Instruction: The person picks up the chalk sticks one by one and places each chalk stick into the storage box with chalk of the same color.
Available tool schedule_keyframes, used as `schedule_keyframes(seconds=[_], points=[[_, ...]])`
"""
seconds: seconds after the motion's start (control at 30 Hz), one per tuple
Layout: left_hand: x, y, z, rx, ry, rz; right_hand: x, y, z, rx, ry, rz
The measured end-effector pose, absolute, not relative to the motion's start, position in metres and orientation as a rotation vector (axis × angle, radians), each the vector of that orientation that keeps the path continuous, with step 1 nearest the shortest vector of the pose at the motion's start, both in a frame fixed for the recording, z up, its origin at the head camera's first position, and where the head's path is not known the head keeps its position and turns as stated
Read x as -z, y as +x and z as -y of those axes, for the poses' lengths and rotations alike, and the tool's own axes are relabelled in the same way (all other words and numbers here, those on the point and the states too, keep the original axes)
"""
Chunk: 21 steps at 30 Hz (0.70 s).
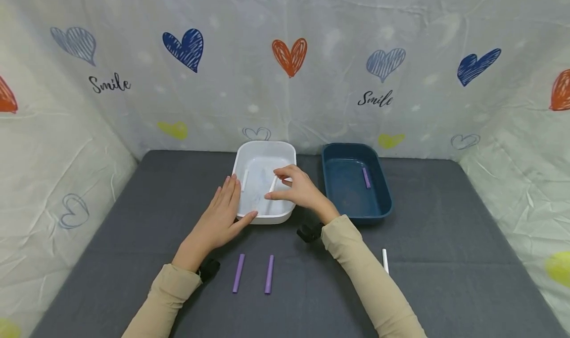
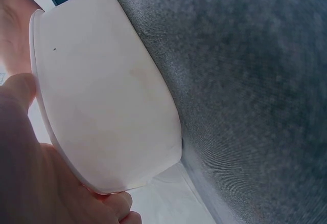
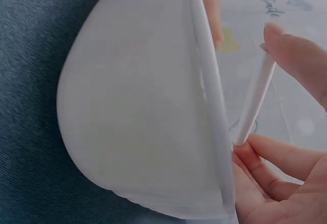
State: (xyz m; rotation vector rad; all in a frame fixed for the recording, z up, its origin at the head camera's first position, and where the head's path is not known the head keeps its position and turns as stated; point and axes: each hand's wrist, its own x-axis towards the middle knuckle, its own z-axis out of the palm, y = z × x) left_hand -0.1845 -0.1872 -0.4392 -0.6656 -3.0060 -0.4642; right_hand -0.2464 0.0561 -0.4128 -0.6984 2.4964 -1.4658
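Note:
My right hand pinches a white stick by its two ends, between thumb and fingers, over the white bin. Another white stick lies inside that bin along its left side. Straight-fingered, my left hand rests against the bin's left wall, with the thumb on the near rim. The bin's outer wall fills much of both wrist views. Nearer to me, two purple sticks lie side by side on the table.
A dark blue bin stands right of the white one and has a purple stick in it. One more white stick lies on the grey table, partly hidden by my right sleeve. A heart-printed cloth hangs behind.

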Motion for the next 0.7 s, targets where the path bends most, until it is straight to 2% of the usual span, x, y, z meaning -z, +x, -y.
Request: schedule_keyframes(seconds=[0.7], points=[[0.442,-0.185,0.188,0.461,-0.657,3.002,0.407,-0.272,-0.043,1.307,-0.539,-2.562]])
